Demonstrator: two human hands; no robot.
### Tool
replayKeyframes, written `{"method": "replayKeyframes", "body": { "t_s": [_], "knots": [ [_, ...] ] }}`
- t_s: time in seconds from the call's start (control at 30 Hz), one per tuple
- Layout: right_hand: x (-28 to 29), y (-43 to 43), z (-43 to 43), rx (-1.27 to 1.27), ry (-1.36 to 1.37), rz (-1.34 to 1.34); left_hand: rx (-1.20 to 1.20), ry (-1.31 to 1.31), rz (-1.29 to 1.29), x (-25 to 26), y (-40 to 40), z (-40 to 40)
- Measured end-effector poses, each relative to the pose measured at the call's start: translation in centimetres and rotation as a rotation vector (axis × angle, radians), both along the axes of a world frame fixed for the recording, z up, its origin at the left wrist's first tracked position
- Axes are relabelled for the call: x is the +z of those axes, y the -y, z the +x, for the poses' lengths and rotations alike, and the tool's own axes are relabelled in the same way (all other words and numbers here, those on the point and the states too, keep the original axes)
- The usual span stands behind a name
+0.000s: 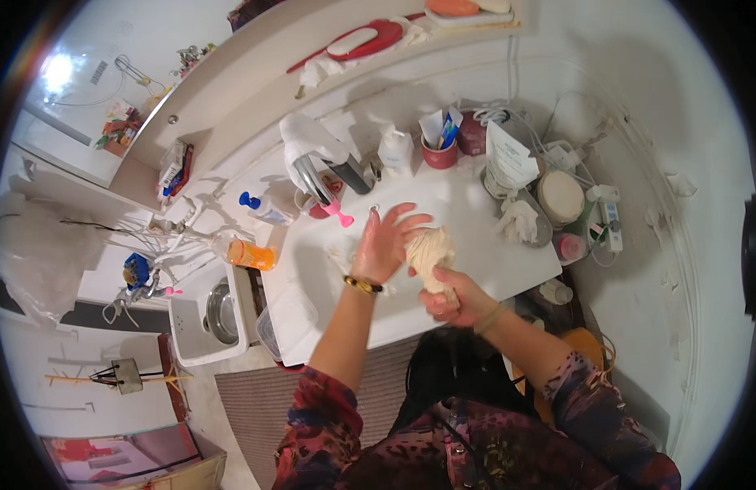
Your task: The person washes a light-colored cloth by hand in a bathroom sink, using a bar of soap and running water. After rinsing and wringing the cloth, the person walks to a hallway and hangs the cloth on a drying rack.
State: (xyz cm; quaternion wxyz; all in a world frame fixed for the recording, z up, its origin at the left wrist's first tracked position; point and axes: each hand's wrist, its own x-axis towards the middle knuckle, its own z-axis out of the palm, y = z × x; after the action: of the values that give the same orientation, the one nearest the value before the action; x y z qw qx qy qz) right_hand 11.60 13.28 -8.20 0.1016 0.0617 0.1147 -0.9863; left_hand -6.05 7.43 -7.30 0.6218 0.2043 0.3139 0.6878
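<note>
My right hand [450, 297] grips the lower end of a bunched cream cloth [432, 254] above the white washbasin [408, 324]. The cloth stands up from the fist, twisted and folded. My left hand [384, 245] is just left of it, fingers spread, palm wet and turned up; its fingertips are close to the cloth, and whether they touch it I cannot tell. Behind the hands is the faucet [313, 177], with a pink nozzle [339, 214] on its spout and a white cloth [310, 141] draped over it.
Around the basin stand a white pump bottle [396, 153], a red cup [439, 156] with tubes, a blue-topped pump bottle [264, 208] and an orange bottle [252, 255]. Crumpled tissue [517, 222] lies at the right by a power strip [610, 217]. A second sink [185, 343] is at the left.
</note>
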Motion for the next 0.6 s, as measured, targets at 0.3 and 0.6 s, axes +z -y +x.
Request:
{"method": "replayKeyframes", "body": {
  "t_s": [0.3, 0.6],
  "knots": [
    [11.7, 7.4, -4.1, 0.746, -1.390, -0.947, -0.022, -0.115, 0.985, 13.8, 0.1, 9.7],
    [7.1, -0.4, 3.3, 0.285, 0.289, 0.305, 0.082, -0.391, -0.095, 7.6, 1.4, 7.8]
  ]
}}
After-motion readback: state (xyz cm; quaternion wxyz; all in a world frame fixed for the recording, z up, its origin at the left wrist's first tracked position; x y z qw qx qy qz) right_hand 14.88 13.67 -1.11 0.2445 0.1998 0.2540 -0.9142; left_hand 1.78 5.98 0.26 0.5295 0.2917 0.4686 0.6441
